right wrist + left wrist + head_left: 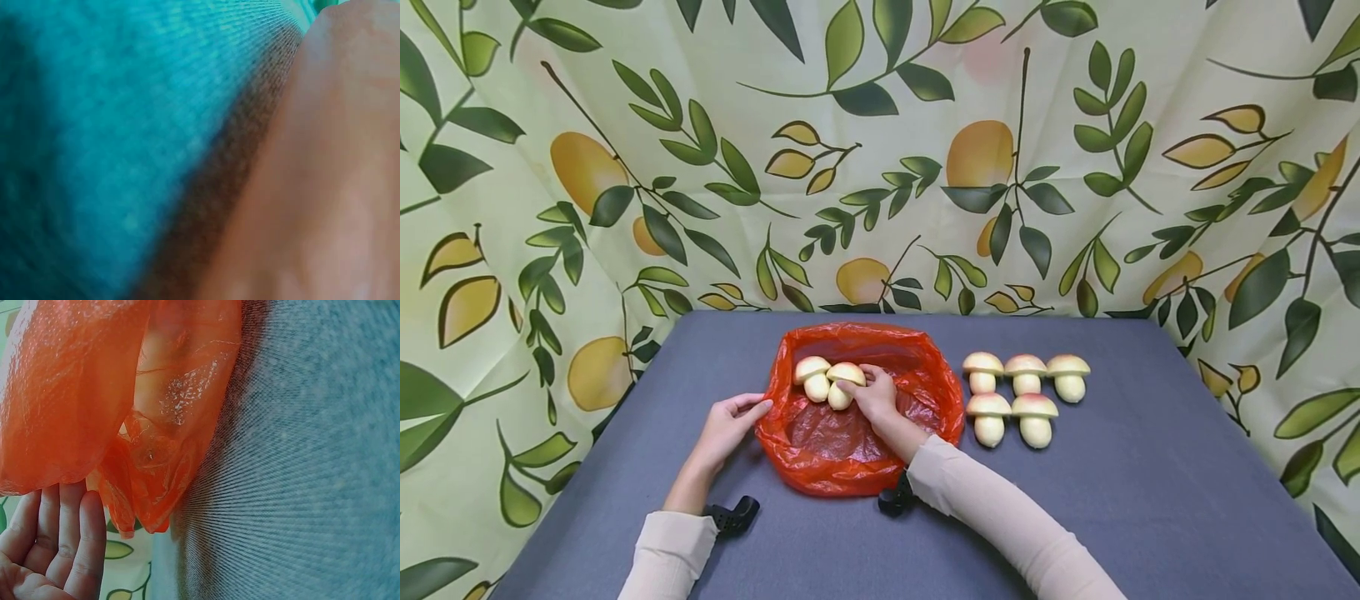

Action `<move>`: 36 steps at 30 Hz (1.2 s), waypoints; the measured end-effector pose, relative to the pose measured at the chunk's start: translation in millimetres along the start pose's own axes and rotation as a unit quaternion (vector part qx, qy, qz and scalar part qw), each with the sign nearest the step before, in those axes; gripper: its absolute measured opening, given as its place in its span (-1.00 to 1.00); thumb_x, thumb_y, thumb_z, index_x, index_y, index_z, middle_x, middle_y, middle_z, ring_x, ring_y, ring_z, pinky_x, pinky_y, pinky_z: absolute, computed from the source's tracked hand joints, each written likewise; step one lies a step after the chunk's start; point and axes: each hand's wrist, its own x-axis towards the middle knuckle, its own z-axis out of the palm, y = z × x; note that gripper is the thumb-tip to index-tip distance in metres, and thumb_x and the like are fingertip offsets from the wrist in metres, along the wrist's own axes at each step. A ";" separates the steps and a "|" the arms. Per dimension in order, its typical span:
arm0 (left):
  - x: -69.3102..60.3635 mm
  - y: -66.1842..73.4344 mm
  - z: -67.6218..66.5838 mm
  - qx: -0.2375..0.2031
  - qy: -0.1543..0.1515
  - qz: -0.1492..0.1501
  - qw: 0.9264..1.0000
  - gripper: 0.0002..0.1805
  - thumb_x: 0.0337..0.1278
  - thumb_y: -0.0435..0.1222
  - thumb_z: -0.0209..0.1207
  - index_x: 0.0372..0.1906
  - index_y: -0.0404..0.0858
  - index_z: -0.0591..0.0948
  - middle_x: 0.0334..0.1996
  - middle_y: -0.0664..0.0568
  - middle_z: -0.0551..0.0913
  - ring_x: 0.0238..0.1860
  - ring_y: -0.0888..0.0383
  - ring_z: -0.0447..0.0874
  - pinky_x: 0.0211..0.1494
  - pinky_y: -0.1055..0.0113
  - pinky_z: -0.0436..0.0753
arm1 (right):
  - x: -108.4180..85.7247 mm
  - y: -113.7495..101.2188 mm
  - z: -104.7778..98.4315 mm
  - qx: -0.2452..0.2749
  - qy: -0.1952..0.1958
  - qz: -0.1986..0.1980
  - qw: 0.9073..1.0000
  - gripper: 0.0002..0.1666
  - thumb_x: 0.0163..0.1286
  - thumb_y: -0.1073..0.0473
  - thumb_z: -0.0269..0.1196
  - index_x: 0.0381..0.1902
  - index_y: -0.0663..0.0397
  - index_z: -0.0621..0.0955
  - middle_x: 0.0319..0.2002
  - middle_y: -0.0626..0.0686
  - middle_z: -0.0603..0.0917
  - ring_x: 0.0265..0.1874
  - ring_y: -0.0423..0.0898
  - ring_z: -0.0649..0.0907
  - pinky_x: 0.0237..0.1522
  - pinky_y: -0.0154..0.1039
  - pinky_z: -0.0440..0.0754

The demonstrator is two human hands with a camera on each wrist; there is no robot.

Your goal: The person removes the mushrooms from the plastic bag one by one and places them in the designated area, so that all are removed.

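Note:
A red plastic bag (865,477) stands with its mouth spread wide. Inside, toward the back left, two toy mushrooms with cream stems and pinkish caps lie side by side, the left one (812,367) touching the right one (846,372). My right hand (880,402) reaches over the rim and grips that right mushroom between thumb and fingers. At the bag's left rim is my left hand (730,427), fingertips touching the plastic. In the left wrist view, the left hand's fingers (59,544) extend fairly straight against the red bag (69,394). Blurred skin (312,187) fills the right wrist view's right side.
Right of the bag, several more mushrooms stand in two rows, including one at the back right (1068,377) and one at the front (1035,419). Grey cloth (1150,483) covers the table. A leaf-and-fruit patterned curtain (880,125) hangs behind and at both sides.

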 end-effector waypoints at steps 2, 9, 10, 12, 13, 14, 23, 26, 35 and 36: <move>0.0 0.1 0.3 -0.004 0.000 -0.002 1.000 -0.56 0.29 -0.25 0.16 0.08 -0.55 0.54 -0.53 0.52 0.64 -0.46 0.50 0.56 -0.30 0.55 0.55 | -0.9 -0.8 -0.2 0.008 0.000 0.004 1.000 -0.35 0.09 0.20 0.45 0.12 0.32 0.52 0.07 0.30 0.60 0.05 0.14 0.61 0.09 -0.07 0.60; -0.6 1.2 0.5 -0.003 0.000 -0.003 1.000 -0.55 0.29 -0.25 0.16 0.09 -0.55 0.53 -0.52 0.52 0.64 -0.44 0.51 0.56 -0.28 0.56 0.54 | -5.1 -3.5 -2.8 0.024 -0.006 0.015 1.000 -0.36 0.10 0.20 0.44 0.13 0.32 0.52 0.08 0.30 0.59 0.04 0.12 0.60 0.08 -0.10 0.60; -0.6 1.3 0.5 -0.003 -0.001 -0.003 1.000 -0.55 0.29 -0.25 0.15 0.09 -0.56 0.53 -0.52 0.52 0.64 -0.44 0.52 0.56 -0.28 0.57 0.54 | -5.0 -3.5 -3.3 0.024 -0.006 0.015 1.000 -0.36 0.10 0.20 0.44 0.13 0.32 0.52 0.08 0.30 0.59 0.04 0.11 0.60 0.07 -0.10 0.61; -0.1 1.3 0.3 -0.003 -0.001 -0.004 1.000 -0.55 0.30 -0.25 0.15 0.09 -0.56 0.53 -0.52 0.53 0.63 -0.44 0.52 0.56 -0.29 0.57 0.54 | -4.2 -3.2 -4.1 0.024 -0.008 0.014 1.000 -0.37 0.11 0.19 0.44 0.12 0.32 0.52 0.07 0.29 0.60 0.03 0.11 0.61 0.06 -0.11 0.61; 0.1 1.5 0.2 -0.003 -0.001 -0.004 1.000 -0.55 0.30 -0.26 0.15 0.10 -0.56 0.53 -0.52 0.52 0.64 -0.44 0.52 0.55 -0.29 0.57 0.54 | -3.7 -3.0 -4.6 0.024 -0.008 0.015 1.000 -0.37 0.10 0.19 0.44 0.12 0.32 0.53 0.07 0.29 0.60 0.03 0.10 0.61 0.06 -0.10 0.61; 0.3 1.5 0.1 -0.003 -0.001 -0.005 1.000 -0.55 0.29 -0.26 0.16 0.10 -0.56 0.52 -0.52 0.52 0.64 -0.44 0.52 0.55 -0.29 0.57 0.54 | -3.5 -2.9 -5.1 0.021 -0.008 0.015 1.000 -0.37 0.10 0.18 0.44 0.12 0.31 0.53 0.07 0.29 0.60 0.03 0.10 0.61 0.06 -0.10 0.61; 0.4 1.9 0.2 -0.007 0.003 -0.012 1.000 -0.55 0.29 -0.26 0.16 0.10 -0.56 0.52 -0.54 0.52 0.63 -0.46 0.51 0.55 -0.31 0.57 0.54 | -8.4 -8.2 -11.9 0.017 -0.020 0.016 1.000 -0.36 0.11 0.16 0.44 0.13 0.30 0.52 0.08 0.28 0.60 0.03 0.10 0.60 0.07 -0.10 0.60; 0.1 1.9 -0.2 -0.006 0.002 -0.007 1.000 -0.55 0.29 -0.27 0.16 0.09 -0.57 0.52 -0.53 0.51 0.64 -0.46 0.51 0.56 -0.31 0.57 0.54 | -10.4 -10.4 -14.4 0.018 -0.026 0.011 0.999 -0.37 0.11 0.16 0.44 0.11 0.30 0.52 0.07 0.28 0.61 0.02 0.10 0.62 0.05 -0.12 0.61; -0.4 2.2 -0.3 0.005 0.001 -0.006 1.000 -0.55 0.29 -0.24 0.16 0.08 -0.55 0.54 -0.52 0.50 0.63 -0.46 0.50 0.56 -0.30 0.56 0.55 | -16.5 -17.7 -24.1 0.007 -0.047 0.009 0.999 -0.39 0.12 0.14 0.44 0.11 0.27 0.55 0.08 0.26 0.63 0.02 0.08 0.63 0.03 -0.15 0.61; -0.1 1.9 -0.2 0.005 0.003 -0.007 1.000 -0.55 0.28 -0.24 0.17 0.08 -0.55 0.54 -0.52 0.50 0.63 -0.46 0.50 0.56 -0.30 0.56 0.55 | -17.3 -18.3 -25.5 0.004 -0.050 0.010 0.999 -0.39 0.12 0.13 0.44 0.11 0.26 0.55 0.08 0.25 0.63 0.01 0.08 0.63 0.02 -0.16 0.62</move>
